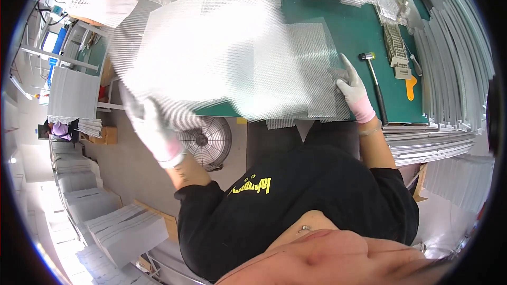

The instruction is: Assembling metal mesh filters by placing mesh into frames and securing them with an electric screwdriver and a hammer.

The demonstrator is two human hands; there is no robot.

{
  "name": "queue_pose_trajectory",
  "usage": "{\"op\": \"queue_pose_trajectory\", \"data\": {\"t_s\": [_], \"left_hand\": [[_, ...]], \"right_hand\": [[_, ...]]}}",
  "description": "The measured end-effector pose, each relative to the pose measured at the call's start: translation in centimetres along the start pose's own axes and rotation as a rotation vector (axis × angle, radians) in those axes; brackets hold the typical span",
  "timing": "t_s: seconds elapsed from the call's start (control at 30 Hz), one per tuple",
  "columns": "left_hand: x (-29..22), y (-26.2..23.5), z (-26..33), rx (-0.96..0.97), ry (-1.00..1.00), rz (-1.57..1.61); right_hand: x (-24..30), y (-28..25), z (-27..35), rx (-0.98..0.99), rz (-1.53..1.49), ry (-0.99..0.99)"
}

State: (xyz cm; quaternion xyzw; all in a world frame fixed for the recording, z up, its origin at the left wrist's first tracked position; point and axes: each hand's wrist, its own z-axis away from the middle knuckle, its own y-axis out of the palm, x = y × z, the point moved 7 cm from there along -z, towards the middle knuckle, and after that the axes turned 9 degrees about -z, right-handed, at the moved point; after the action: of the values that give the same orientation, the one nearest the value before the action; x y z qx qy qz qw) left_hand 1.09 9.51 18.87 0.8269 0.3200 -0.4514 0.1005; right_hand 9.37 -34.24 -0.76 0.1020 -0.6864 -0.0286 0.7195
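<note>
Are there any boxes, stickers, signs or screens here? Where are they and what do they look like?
Brown cardboard box: on the floor at the left, under a stack of grey sheets, plain and square-edged.
Second brown cardboard box: lower left on the floor, only an edge showing beside a pile of pale sheets.
Yellow print on the black shirt: on the person's chest, blocky yellow shapes.
No clear signs or screens show.
</note>
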Motion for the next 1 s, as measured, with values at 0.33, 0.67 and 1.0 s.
{"op": "queue_pose_trajectory", "data": {"t_s": [0.33,0.67,1.0], "left_hand": [[14.2,-6.0,-10.1,0.409,-0.283,-0.499],[-0.9,3.0,0.8,0.070,0.493,-0.936],[12.1,14.9,13.4,0.813,-0.479,-0.523]], "right_hand": [[0.4,-0.8,-0.5,0.017,-0.278,-0.049],[-1.1,-1.2,-0.5,-0.044,-0.409,-0.057],[0.2,1.1,0.5,-0.077,0.466,-0.210]]}}
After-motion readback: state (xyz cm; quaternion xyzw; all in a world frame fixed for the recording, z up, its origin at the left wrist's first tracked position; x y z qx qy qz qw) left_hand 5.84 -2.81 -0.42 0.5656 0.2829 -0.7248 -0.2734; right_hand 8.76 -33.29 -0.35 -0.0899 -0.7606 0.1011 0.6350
